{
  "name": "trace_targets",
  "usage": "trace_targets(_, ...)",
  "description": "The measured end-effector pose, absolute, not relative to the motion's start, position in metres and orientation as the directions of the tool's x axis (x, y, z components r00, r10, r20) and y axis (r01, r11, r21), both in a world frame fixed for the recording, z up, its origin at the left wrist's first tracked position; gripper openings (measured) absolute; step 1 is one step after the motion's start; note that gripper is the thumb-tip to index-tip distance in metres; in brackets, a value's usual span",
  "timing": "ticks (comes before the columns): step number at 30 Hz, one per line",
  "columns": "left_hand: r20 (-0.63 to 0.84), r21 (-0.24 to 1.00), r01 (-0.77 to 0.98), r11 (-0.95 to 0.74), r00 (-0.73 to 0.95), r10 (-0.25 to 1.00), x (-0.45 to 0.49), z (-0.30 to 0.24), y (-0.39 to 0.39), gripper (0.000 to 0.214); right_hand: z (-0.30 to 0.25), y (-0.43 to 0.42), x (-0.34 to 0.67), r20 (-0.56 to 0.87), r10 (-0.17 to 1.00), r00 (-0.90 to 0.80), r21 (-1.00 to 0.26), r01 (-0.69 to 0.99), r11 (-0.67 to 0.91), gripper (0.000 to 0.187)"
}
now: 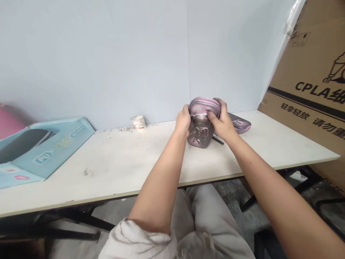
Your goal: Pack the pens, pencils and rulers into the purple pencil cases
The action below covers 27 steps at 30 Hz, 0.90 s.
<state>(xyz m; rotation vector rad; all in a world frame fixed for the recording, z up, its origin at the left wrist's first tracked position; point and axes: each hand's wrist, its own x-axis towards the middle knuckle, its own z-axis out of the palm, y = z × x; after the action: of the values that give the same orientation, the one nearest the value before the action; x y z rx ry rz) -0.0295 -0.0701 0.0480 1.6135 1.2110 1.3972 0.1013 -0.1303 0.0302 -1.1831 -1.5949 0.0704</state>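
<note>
Between my two hands stands a shiny pink-purple zippered case [199,126] with a raised cartoon figure on its front, held upright on or just above the table. My left hand [183,120] grips its left side, the fingers mostly hidden behind it. On the upper right, my right hand [222,120] is closed round the edge, its thumb pressed on the front face. A second dark purple case [239,123] lies flat behind my right hand, partly covered by it. Close to the held case is a thin black stick-like object [218,140], partly hidden.
A crumpled paper cup [138,122] stands by the wall with dark crumbs around it. On the left of the white table [121,169] lies a light-blue box [61,147] showing a dark object, with something pink [9,122] behind. A large cardboard box [309,90] rises at the right.
</note>
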Motion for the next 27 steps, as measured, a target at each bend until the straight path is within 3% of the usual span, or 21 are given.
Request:
trace_targets(3, 0.252, 0.95, 0.173, -0.259, 0.06, 0.966, -0.039, 0.006, -0.084, 0.064, 0.005, -0.134, 0.097, 0.664, 0.73, 0.164, -0.654, 0.601, 0.46, 0.06)
trace_targets(7, 0.377, 0.888, 0.221, -0.404, 0.154, 0.913, -0.049, -0.038, -0.102, 0.053, -0.037, -0.136, 0.088, 0.508, 0.855, 0.102, -0.722, 0.593, 0.357, 0.059)
trace_targets(11, 0.42, 0.862, 0.295, -0.413, 0.041, 0.907, -0.082, -0.045, -0.105, 0.054, -0.043, -0.131, 0.049, 0.448, 0.883, 0.141, -0.729, 0.629, 0.27, 0.056)
trace_targets(14, 0.47, 0.817, 0.412, -0.404, -0.068, 0.88, -0.132, -0.033, -0.107, 0.051, -0.03, -0.125, -0.007, 0.416, 0.906, 0.079, -0.708, 0.653, 0.268, 0.055)
trace_targets(17, 0.476, 0.769, 0.567, -0.296, -0.198, 0.857, -0.195, -0.019, -0.118, 0.052, -0.023, -0.12, -0.075, 0.355, 0.935, -0.016, -0.718, 0.635, 0.284, 0.052)
trace_targets(22, 0.382, 0.658, 0.752, 0.043, -0.382, 0.841, -0.283, -0.006, -0.145, 0.053, -0.027, -0.12, -0.178, 0.275, 0.939, -0.206, -0.715, 0.61, 0.343, 0.046)
trace_targets(27, 0.323, 0.418, 0.88, 0.224, -0.375, 0.869, -0.334, -0.008, -0.154, 0.051, -0.025, -0.131, -0.233, 0.205, 0.918, -0.341, -0.669, 0.635, 0.385, 0.038)
